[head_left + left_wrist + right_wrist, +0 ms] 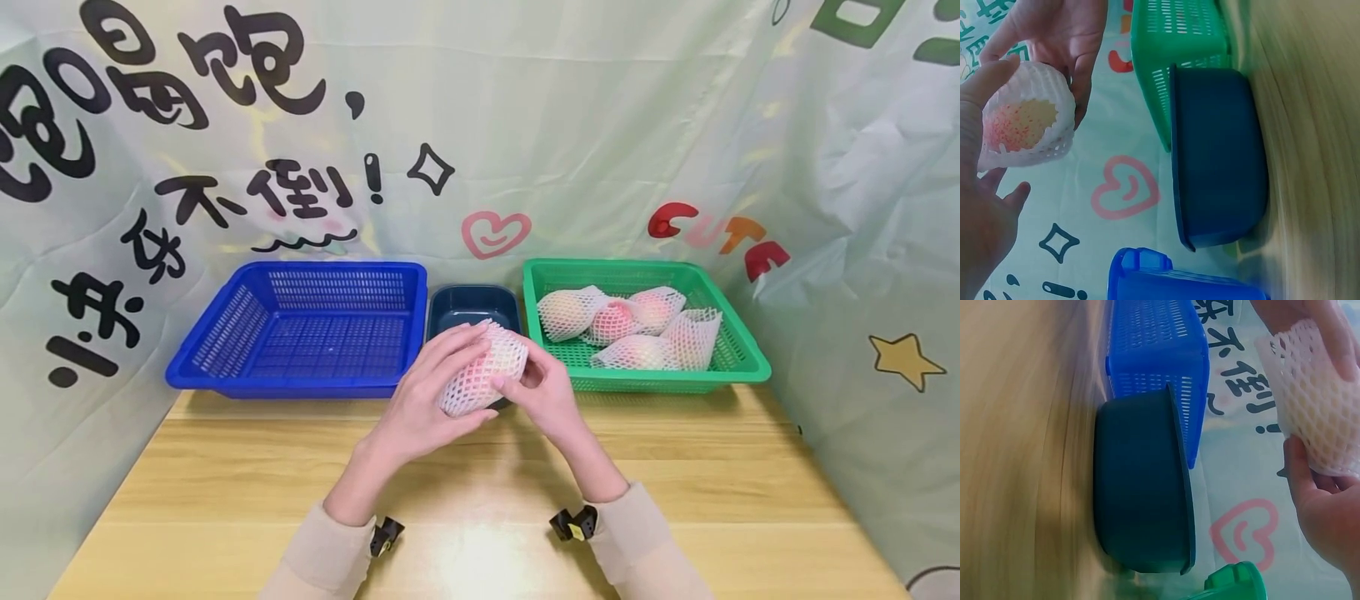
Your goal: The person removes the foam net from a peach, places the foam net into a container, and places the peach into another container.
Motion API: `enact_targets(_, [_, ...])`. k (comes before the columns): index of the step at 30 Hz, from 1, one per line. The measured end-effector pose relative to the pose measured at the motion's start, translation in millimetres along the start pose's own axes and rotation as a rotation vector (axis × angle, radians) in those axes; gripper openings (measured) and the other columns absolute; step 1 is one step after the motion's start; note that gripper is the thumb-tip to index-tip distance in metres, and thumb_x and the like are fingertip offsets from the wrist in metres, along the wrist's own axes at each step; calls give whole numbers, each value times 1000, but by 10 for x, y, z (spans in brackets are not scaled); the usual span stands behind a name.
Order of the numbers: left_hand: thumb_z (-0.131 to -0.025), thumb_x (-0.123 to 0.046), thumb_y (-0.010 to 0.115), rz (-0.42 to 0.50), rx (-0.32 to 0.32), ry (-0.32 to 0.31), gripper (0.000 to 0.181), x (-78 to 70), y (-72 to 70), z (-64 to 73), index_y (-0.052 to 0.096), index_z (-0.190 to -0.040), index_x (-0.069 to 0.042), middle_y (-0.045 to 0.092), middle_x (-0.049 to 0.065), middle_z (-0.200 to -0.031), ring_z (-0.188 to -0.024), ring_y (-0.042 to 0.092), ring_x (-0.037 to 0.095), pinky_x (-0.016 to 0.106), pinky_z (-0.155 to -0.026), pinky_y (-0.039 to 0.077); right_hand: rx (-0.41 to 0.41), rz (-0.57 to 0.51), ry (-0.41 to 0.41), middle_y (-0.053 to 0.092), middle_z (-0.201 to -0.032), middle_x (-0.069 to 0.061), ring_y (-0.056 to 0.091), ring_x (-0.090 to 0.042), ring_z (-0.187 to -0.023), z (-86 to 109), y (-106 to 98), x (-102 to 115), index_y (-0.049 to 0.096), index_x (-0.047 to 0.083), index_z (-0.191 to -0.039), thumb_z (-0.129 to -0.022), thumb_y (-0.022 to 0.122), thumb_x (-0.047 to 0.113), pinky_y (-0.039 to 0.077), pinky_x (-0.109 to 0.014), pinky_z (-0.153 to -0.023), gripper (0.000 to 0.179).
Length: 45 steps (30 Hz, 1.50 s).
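Clearly higher than the dark-blue rectangular plastic tub (1219,156), the white-foam-netted pinkish oval fruit (484,372) lay long-axis-slanted between left grip (420,402) and right grip (547,390), both pinching it.

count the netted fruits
6: one netted fruit in the left hand and right hand, five in the green basket, three farther back, two nearer; others may be hidden.

A pale wooden bench (720,483) is showing grain running from nine to three o'clock and is reflecting light at six. Standing directly on it, a blue basket (307,337) is occupying eleven o'clock, a dark tub (474,306) twelve, a green basket (645,382) one.
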<state>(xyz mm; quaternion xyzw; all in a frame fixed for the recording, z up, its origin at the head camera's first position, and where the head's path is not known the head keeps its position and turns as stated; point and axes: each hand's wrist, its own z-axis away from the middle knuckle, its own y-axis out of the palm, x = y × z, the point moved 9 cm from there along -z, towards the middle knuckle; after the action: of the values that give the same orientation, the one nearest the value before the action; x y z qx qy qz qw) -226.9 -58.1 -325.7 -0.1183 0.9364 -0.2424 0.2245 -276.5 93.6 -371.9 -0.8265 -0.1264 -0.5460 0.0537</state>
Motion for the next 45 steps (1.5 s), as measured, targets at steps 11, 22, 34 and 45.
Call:
enact_targets(11, [-91, -16, 71, 89, -222, -25, 42, 19, -170, 23, 64, -129, 1, 61, 16, -135, -128, 56, 34, 37, -111, 43, -230, -47, -10, 67, -122, -13, 66, -12, -103, -3, -262, 63, 53, -16, -139, -82, 70, -9, 57, -22, -87, 59])
enact_targets(22, [-91, 3, 72, 120, -289, -76, 15, 114, -172, 59, 69, -105, -2, 66, 10, -104, -98, 64, 25, 27, -91, 52, -362, -110, -7, 68, -117, -3, 64, -12, -105, 10, -466, 80, 52, -15, -140, -84, 69, -6, 56, -21, -90, 59])
enact_targets(34, [-90, 8, 74, 129, -110, -99, 20, 109, 42, 65, 69, -103, -6, 67, 6, -102, -94, 66, 21, 29, -85, 56, -376, -149, -14, 70, -113, -1, 65, -12, -100, -2, -481, 92, 56, -13, -136, -84, 69, -5, 56, -21, -86, 54])
enact_targets(45, [-93, 12, 67, 109, -151, -114, 24, 137, 14, 67, 66, -113, -1, 67, 12, -110, -99, 68, 25, 36, -86, 59, -373, -143, 17, 70, -113, 0, 65, -11, -100, 8, -443, 25, 53, -17, -138, -84, 68, -8, 57, -20, -86, 57])
